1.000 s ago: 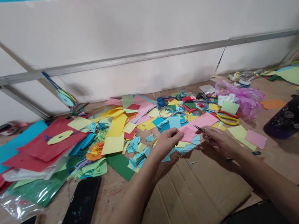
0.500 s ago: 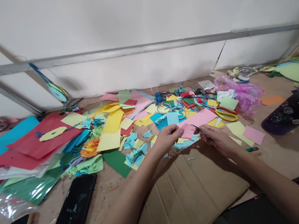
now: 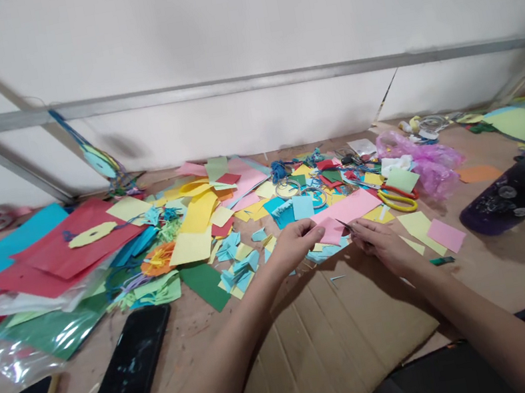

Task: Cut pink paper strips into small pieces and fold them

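Observation:
Over the cardboard sheet [image 3: 320, 349], my left hand [image 3: 298, 246] pinches a small pink paper piece [image 3: 332, 231] between thumb and fingers. Small dark scissors [image 3: 343, 225] are gripped in my right hand [image 3: 378, 241], their blades pointing left at the right edge of that paper. My fingers hide most of the scissor handles. Behind the hands lies a longer pink paper strip [image 3: 353, 205]. Light blue paper cuttings [image 3: 242, 271] lie left of my left hand, and a thin blue sliver [image 3: 338, 277] rests on the cardboard.
Yellow-handled scissors [image 3: 398, 201] lie behind my right hand, near a pink plastic bag [image 3: 426, 157]. A dark bottle [image 3: 506, 197] lies at right. Two phones, one a black phone [image 3: 122, 380], lie front left, before red paper sheets [image 3: 72, 240]. A metal rail [image 3: 243, 85] runs along the wall.
The scissor blades, slightly apart before, now look closed together at the pink paper. Both hands stay in nearly the same place. The view has shifted very slightly.

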`<act>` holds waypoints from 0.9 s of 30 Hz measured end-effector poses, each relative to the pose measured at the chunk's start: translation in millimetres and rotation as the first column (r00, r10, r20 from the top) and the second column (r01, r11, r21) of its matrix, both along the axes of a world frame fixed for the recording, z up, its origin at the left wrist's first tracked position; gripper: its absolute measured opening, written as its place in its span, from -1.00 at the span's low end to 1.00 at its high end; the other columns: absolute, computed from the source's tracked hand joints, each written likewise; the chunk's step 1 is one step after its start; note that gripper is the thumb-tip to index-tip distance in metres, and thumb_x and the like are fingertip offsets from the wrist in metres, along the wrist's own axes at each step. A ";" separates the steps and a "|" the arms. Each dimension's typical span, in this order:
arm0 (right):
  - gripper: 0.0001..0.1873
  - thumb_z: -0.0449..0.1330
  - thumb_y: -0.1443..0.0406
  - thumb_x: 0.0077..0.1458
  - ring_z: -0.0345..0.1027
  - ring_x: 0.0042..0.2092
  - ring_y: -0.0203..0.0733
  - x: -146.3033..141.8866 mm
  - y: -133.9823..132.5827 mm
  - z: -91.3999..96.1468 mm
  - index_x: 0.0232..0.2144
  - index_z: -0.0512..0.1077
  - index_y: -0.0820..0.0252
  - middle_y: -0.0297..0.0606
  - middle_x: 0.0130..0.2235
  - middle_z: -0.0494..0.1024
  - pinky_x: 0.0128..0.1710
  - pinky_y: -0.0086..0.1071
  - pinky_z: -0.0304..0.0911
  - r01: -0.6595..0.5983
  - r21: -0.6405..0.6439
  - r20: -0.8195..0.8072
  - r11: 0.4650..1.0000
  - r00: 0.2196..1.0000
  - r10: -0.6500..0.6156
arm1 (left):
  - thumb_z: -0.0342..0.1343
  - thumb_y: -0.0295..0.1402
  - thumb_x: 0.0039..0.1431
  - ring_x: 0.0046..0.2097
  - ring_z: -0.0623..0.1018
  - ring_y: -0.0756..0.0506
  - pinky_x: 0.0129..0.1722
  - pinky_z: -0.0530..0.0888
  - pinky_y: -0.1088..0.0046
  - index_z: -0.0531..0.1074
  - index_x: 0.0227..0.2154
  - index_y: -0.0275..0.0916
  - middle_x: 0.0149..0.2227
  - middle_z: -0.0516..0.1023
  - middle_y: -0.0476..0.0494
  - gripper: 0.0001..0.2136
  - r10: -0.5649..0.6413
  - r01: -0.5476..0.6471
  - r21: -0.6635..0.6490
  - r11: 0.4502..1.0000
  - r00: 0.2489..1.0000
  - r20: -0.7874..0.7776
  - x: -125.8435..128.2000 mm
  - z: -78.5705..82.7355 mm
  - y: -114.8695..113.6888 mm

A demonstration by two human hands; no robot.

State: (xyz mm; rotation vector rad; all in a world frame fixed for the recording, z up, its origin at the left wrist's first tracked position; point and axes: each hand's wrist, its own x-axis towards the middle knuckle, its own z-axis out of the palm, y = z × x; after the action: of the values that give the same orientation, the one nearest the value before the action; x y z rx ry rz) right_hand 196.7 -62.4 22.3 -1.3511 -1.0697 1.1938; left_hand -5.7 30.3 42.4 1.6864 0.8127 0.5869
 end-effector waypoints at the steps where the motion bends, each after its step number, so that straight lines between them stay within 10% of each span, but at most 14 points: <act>1: -0.59 0.23 -0.07 0.14 -0.06 -0.48 -0.32 -0.2 0.1 -0.2 -0.35 0.48 0.16 -0.42 -0.52 0.18 -0.54 -0.39 -0.18 0.002 0.006 0.005 1.000 1.000 -0.002 | 0.09 0.03 0.09 -0.48 0.20 0.04 -0.48 0.12 0.50 0.31 -0.50 -0.24 -0.53 0.23 0.06 -0.61 -0.004 0.004 -0.002 1.000 1.000 0.001 -0.2 -0.9 0.3; 27: -0.58 0.22 -0.09 0.14 0.00 -0.48 -0.31 -4.5 -2.9 1.2 -0.37 0.44 0.14 -0.41 -0.50 0.23 -0.52 -0.39 -0.13 0.006 0.037 0.077 0.999 0.997 -0.009 | 0.09 0.03 0.10 -0.46 0.23 0.02 -0.47 0.13 0.48 0.29 -0.52 -0.23 -0.52 0.24 0.04 -0.61 -0.068 0.068 0.010 0.998 0.998 -0.002 1.4 -1.8 -2.0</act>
State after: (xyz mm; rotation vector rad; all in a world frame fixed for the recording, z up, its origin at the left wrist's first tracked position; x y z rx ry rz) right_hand 192.3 -65.3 23.5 -1.3815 -1.1350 1.1192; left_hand -4.3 28.2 40.6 1.7171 0.7511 0.5438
